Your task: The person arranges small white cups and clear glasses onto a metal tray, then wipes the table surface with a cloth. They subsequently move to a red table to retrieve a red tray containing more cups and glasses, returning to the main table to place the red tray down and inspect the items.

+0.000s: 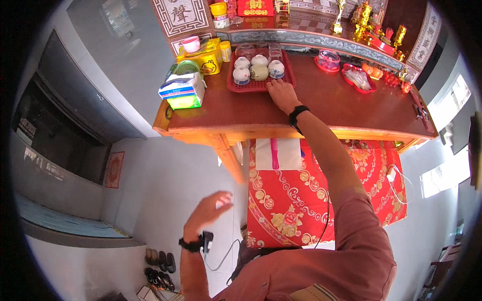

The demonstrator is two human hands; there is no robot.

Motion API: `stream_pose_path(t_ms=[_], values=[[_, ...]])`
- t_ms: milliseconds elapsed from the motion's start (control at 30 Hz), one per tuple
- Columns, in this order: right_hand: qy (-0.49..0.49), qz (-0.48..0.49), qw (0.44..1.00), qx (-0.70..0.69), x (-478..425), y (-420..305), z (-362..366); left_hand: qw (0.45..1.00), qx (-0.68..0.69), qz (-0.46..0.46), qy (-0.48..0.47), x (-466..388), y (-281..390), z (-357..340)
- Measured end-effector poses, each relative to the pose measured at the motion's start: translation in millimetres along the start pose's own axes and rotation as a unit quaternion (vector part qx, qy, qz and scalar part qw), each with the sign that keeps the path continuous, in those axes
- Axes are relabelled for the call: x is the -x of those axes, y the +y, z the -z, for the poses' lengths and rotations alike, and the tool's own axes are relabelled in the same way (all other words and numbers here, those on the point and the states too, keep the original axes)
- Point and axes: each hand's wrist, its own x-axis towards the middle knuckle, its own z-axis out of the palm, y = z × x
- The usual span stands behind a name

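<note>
My right hand point(283, 95) reaches over the table to the front rim of a red perforated plastic tray point(235, 87), its fingertips close to a white bowl with blue decoration point(276, 69). Whether the fingers grip the rim cannot be seen. Several small bowls stand upside down on the tray, among them a greenish one point(259, 72) and a white one point(241, 75). Behind them are clear glasses point(275, 55). My left hand point(209, 211) hangs in the air over the floor, before the table, with thumb and fingers apart and nothing in it.
A tissue pack point(183, 90), a yellow carton point(203, 56) and a pink cup point(191, 44) stand left of the tray. To the right are a round pink container point(328, 61) and a red dish point(359, 79). A low surface with a red floral cloth point(290, 203) is underneath; a cable point(222, 265) hangs from my left wrist.
</note>
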Motion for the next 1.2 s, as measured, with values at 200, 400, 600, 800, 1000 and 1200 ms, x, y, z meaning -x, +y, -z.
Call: stream_pose_path(t_ms=[200,400,600,800,1000,1200], values=[[-0.011,0.046,0.999,0.007,15,-5,23,0.97,0.186,-0.093,0.126,-133,-2,59],[-0.069,0.047,0.996,-0.016,56,-29,76,0.938,0.263,-0.045,0.219,-248,12,92],[-0.073,0.039,0.996,-0.041,100,-41,129,0.952,0.26,-0.024,0.16,-311,26,100],[-0.101,0.03,0.993,-0.059,129,-38,157,0.974,0.201,0.016,0.103,-324,65,88],[-0.087,-0.084,0.95,-0.289,127,7,151,0.976,0.117,-0.06,0.172,-326,56,78],[-0.244,-0.377,0.765,-0.461,107,74,96,0.986,0.111,-0.056,0.112,-335,60,79]])
